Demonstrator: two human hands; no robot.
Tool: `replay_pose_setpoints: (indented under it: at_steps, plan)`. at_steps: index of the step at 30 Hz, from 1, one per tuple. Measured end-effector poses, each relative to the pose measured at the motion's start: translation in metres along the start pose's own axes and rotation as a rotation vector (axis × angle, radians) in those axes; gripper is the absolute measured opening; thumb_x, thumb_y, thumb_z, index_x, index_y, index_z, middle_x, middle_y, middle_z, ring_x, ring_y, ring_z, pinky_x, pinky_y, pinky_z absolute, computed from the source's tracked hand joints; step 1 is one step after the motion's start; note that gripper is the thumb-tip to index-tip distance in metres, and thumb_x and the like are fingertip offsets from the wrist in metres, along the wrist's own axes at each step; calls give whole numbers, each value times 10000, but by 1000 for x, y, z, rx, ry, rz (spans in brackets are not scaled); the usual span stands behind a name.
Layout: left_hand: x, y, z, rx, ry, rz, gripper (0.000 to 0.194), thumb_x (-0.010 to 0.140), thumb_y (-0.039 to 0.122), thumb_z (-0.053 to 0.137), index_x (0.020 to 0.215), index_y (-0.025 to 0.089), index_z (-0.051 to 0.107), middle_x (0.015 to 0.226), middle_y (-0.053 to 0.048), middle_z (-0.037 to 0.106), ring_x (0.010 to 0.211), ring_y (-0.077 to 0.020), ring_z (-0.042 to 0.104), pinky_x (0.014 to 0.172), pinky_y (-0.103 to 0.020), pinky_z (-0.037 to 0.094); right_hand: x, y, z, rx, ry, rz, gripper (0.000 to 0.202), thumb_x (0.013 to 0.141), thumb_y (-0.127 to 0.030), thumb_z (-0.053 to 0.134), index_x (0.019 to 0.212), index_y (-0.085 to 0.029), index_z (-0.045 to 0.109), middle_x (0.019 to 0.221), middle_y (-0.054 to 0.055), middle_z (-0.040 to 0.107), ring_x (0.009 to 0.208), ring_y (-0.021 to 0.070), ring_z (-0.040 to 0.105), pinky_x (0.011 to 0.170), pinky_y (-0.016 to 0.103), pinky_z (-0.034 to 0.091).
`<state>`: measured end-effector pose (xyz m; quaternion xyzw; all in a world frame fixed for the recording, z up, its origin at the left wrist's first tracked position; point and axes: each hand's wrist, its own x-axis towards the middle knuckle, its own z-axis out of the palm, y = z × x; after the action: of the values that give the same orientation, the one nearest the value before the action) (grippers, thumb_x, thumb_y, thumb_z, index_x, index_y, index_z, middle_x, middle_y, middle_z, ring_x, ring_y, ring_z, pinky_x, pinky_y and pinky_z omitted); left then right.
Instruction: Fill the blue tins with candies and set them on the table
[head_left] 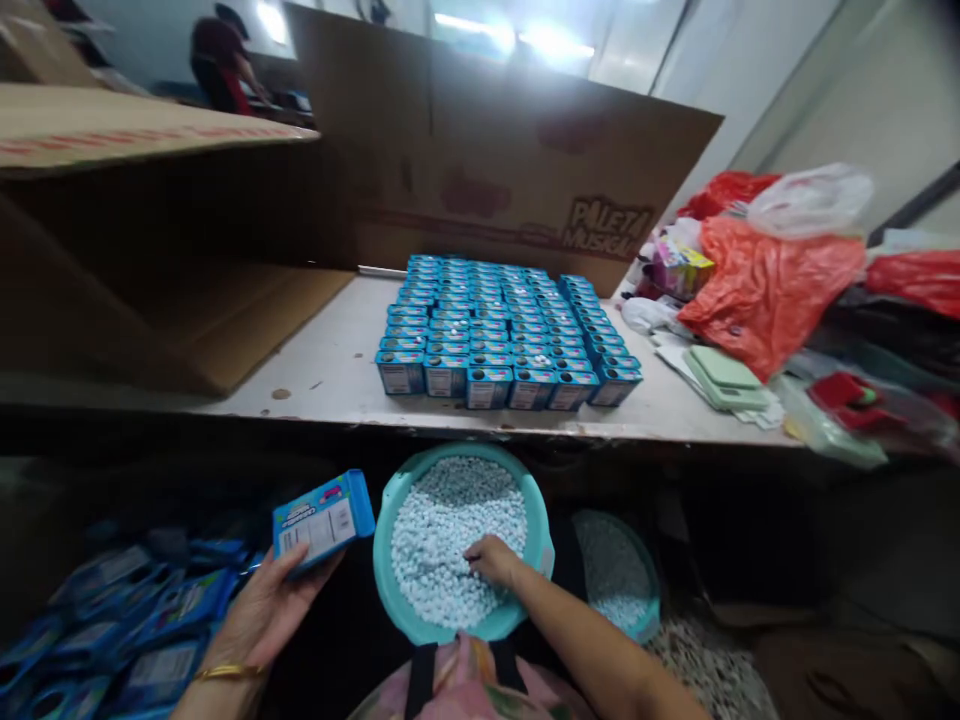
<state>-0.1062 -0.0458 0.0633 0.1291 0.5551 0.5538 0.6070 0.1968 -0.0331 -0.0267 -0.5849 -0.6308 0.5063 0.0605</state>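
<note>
1. The small box [321, 521] is showing bright blue with a white panel, white lettering and a dash of pink.
2. The large basin [386, 575] is wearing turquoise, and its pellets [450, 530] are showing white to pale blue.
3. The 2nd basin [651, 612] is showing turquoise too.
4. The rows of boxes [487, 345] are repeating blue, with whitish panels and dark ovals.
5. The desk [330, 370] is showing off-white, marked with brown spots.
6. The open carton [150, 112] is showing brown with red print.
7. The crumpled bag [780, 275] is glowing orange-red.
8. The bracelet [229, 673] is gleaming gold.
9. The floor [712, 665] is showing grey-and-white speckles.
</note>
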Motion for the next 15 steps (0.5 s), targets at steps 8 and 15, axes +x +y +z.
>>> replay_pose_setpoints:
  at_steps: [8, 15]
  plan:
    - [5, 2, 46, 800, 35, 458, 584, 530, 365, 728, 1040, 162, 529, 924, -40, 635, 865, -201, 602, 794, -329, 494, -15, 30, -33, 182, -19, -50, 180, 648, -120, 465, 680, -113, 641, 587, -16, 550, 600, 97, 472, 594, 204, 368]
    - [7, -36, 72, 1276, -104, 737, 427, 648, 368, 632, 1029, 193, 550, 880, -25, 615, 780, -179, 580, 714, -284, 468, -51, 17, -86, 384, -25, -18, 207, 651, -252, 535, 760, -109, 638, 526, -33, 456, 477, 62, 384, 478, 189, 320]
